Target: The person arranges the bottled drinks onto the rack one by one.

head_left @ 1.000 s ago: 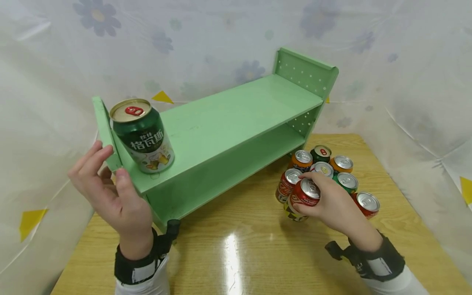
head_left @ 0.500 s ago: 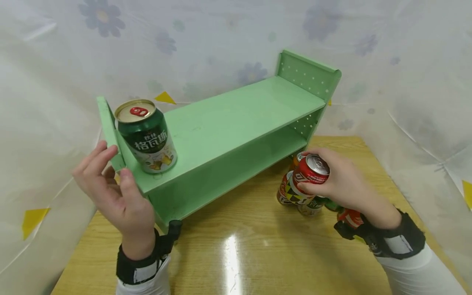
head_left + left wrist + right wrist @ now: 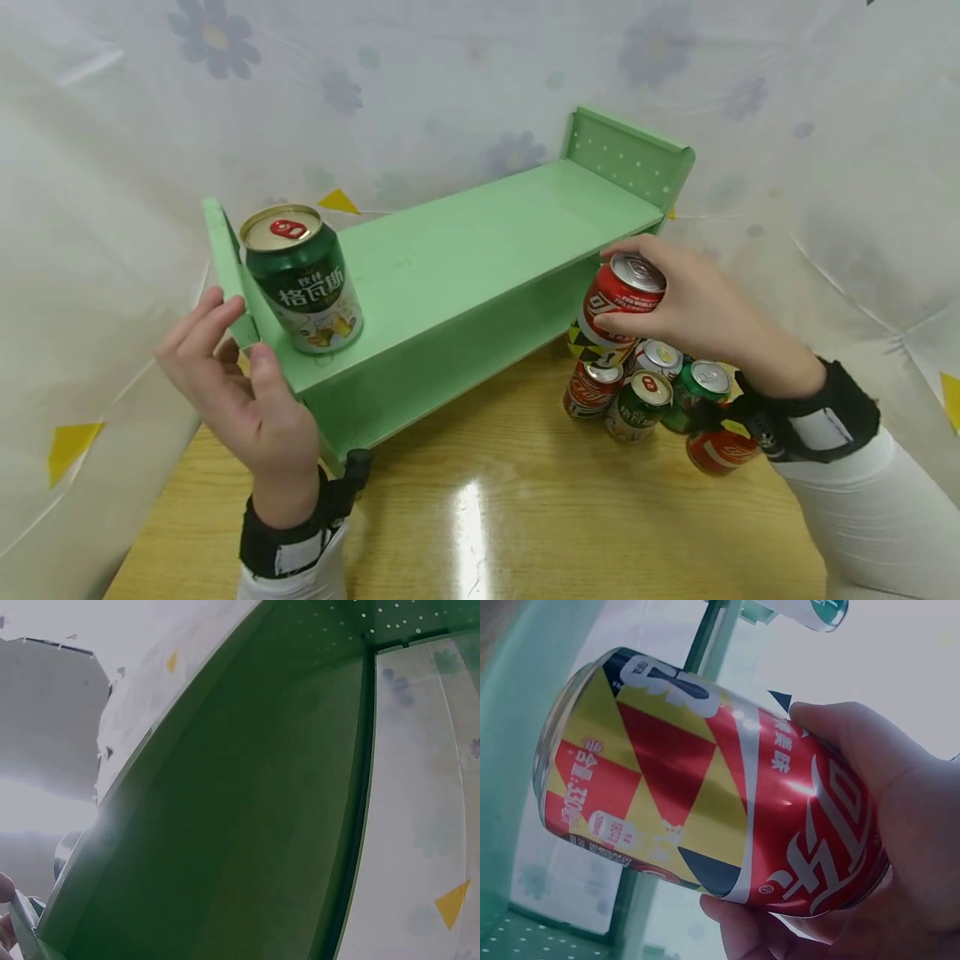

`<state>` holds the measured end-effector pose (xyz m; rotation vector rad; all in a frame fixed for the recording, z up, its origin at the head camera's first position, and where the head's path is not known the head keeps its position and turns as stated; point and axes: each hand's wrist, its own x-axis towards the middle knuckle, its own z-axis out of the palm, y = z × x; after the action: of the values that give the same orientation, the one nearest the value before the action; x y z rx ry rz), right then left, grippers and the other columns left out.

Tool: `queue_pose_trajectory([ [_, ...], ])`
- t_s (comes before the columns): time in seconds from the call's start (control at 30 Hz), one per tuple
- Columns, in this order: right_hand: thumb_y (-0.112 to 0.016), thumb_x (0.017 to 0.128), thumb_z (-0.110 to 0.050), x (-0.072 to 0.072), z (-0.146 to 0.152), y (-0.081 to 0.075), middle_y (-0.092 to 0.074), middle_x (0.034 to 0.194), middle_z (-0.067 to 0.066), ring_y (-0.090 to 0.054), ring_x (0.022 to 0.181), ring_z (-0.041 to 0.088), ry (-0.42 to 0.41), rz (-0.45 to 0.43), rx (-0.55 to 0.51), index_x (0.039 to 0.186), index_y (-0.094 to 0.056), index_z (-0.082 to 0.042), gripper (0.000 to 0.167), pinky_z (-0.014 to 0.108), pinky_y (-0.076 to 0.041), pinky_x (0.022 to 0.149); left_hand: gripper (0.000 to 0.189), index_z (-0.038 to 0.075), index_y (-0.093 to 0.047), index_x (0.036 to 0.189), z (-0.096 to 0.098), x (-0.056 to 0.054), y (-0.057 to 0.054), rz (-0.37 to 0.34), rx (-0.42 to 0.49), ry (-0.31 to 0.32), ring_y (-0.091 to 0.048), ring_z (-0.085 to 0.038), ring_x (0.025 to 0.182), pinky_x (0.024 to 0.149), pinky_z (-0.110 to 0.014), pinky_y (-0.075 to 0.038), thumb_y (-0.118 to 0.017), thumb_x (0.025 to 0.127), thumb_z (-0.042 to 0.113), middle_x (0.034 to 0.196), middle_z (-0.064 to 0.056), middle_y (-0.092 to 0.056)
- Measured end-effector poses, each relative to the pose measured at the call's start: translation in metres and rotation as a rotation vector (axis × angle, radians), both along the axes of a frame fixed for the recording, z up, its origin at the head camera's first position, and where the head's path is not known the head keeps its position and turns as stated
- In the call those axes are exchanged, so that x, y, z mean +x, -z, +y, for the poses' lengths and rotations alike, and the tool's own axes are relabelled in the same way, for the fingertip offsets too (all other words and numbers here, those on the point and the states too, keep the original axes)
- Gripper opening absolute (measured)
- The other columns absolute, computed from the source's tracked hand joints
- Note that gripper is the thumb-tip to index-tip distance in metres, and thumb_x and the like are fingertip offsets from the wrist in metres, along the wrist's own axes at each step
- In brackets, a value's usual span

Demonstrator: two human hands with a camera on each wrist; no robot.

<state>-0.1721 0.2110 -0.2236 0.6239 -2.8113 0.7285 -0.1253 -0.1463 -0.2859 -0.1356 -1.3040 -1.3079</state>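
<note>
My right hand [image 3: 690, 308] grips a red cola can [image 3: 622, 292] round its upper part and holds it above the other cans, in front of the green shelf [image 3: 465, 233]. In the right wrist view the can [image 3: 682, 787] shows a red, yellow and black pattern, with thumb and fingers on opposite sides. My left hand [image 3: 247, 400] is at the shelf's left end panel, fingers loosely bent and holding no can; whether it touches the panel is hard to tell. Close to it, a green-and-white can [image 3: 307, 283] with a red tab stands upright on the top board.
Below my right hand several cans stand on the wooden table [image 3: 525, 517], including a red can [image 3: 592, 392], a dark green can [image 3: 639, 407], a green can [image 3: 697, 392] and another red can [image 3: 723, 450]. A floral sheet [image 3: 450, 83] hangs behind the shelf.
My right hand has lifted the red cola can up from the group of cans, toward the shelf's front edge. The left hand has stayed by the end panel.
</note>
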Motion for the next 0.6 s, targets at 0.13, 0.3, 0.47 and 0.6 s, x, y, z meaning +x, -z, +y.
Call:
queue_pose_trajectory([
  [0.13,-0.088,0.08,-0.026,-0.009,-0.008,-0.015,-0.068,0.115,0.01,-0.065,0.096,0.023,-0.022,0.025,-0.007,0.136,-0.06,-0.012,0.064,0.027,-0.051,0.075,0.031,-0.015,-0.056,0.111,0.0,0.0,0.0,-0.001,-0.001,0.005,-0.046,-0.03,0.131,0.082,-0.021,-0.036,-0.04,0.086,-0.003,0.125,-0.013,-0.05],
  [0.3,-0.085,0.084,-0.03,-0.017,-0.017,-0.031,-0.066,0.119,0.012,-0.065,0.099,0.025,-0.018,0.005,0.005,0.141,-0.055,-0.014,0.066,0.025,-0.05,0.074,0.031,-0.015,-0.055,0.112,0.0,0.0,0.001,-0.006,-0.009,-0.003,-0.046,-0.03,0.131,0.083,-0.021,-0.034,-0.041,0.087,-0.002,0.125,-0.012,-0.051],
  [0.47,-0.082,0.086,-0.03,-0.023,-0.028,-0.048,-0.063,0.124,0.015,-0.064,0.106,0.03,-0.022,-0.015,-0.001,0.141,-0.051,-0.012,0.067,0.035,-0.054,0.081,0.031,-0.015,-0.055,0.111,0.002,0.001,-0.001,-0.003,-0.008,-0.009,-0.046,-0.031,0.131,0.085,-0.021,-0.036,-0.04,0.087,-0.001,0.125,-0.013,-0.05],
  [0.6,-0.082,0.086,-0.03,-0.028,-0.033,-0.059,-0.06,0.127,0.017,-0.063,0.111,0.035,-0.008,-0.018,0.002,0.141,-0.048,-0.011,0.067,0.053,-0.054,0.087,0.031,-0.015,-0.055,0.111,0.003,0.001,-0.001,0.0,-0.002,-0.007,-0.046,-0.03,0.13,0.085,-0.022,-0.036,-0.04,0.087,-0.002,0.125,-0.013,-0.05],
])
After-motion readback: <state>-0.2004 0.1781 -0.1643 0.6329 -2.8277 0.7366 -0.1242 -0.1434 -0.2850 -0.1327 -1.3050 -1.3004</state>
